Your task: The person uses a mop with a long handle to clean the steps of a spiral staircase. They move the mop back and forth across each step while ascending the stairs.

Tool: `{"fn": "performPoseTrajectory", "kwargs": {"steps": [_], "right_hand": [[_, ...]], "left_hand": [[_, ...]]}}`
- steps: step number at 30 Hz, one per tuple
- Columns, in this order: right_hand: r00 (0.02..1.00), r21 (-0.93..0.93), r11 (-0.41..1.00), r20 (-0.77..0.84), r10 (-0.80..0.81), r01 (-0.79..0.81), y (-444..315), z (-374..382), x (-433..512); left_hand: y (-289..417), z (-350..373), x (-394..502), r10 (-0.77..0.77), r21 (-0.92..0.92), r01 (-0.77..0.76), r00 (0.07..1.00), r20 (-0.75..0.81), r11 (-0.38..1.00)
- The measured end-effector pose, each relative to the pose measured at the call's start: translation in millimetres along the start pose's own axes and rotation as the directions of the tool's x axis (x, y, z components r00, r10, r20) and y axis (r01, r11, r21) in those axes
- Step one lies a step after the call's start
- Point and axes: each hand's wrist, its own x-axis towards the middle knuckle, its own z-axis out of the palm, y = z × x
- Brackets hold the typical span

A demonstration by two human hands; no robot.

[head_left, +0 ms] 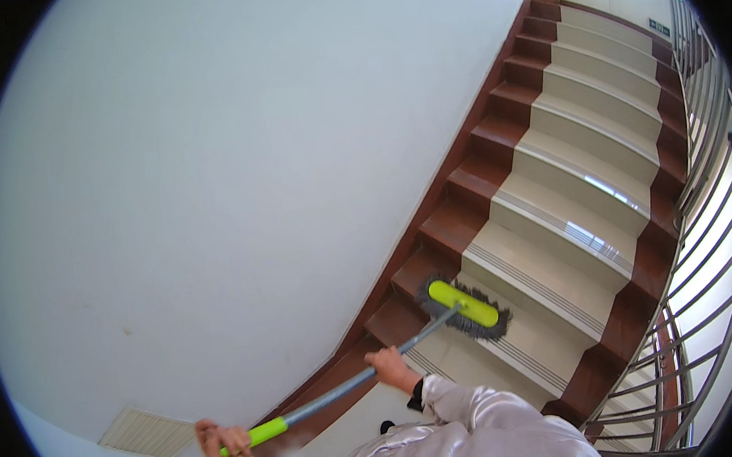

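A mop with a lime-green head plate (463, 304) and dark grey shaggy fringe rests on one of the lower steps, partly over the red-brown border and partly on the cream tread. Its grey metal pole (333, 393) slants down to the left across the view. My left hand (228, 448) grips the lime-green grip (267, 431) at the pole's end. Farther up the pole, my right hand (393, 368) is wrapped around the shaft. A shiny pale sleeve (480, 405) with a dark cuff covers my right arm.
The staircase (569, 214) climbs to the upper right, cream in the middle with red-brown edges. A white wall (209, 176) borders its left side. Metal railings (705, 256) run along the right. A louvred vent (148, 433) sits low in the wall near my left hand.
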Motion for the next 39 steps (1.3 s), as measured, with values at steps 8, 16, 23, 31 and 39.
{"fn": "performPoseTrajectory", "kwargs": {"steps": [8, 16, 23, 31, 39], "right_hand": [[0.999, 0.013, 1.000, -0.048, -0.006, 0.007, -21.0, 26.3, 46.9], [0.964, -0.003, 0.997, -0.254, 0.077, -0.081, 47.3, 7.5, 114.8], [0.988, 0.141, 0.987, -0.124, 0.092, -0.075, -33.0, 19.9, 60.5], [0.888, 0.057, 0.906, -0.182, 0.422, -0.418, 28.6, -14.7, -88.2], [0.927, 0.027, 0.926, 0.010, 0.375, -0.375, 21.7, -21.3, -94.4]], "left_hand": [[-9.7, -43.8, 52.2, -0.034, 0.048, 0.039, 0.994, -0.105, 0.998], [-86.6, -11.7, 91.7, -0.073, 0.254, 0.041, 0.991, 0.116, 0.966], [-34.3, -55.2, 159.2, -0.019, -0.006, 0.020, 0.988, 0.155, 1.000], [-104.8, -1.6, 101.1, -0.445, 0.039, 0.446, 0.875, 0.190, 0.894], [-74.6, -3.2, 82.8, -0.407, 0.052, 0.405, 0.893, 0.194, 0.913]]}}
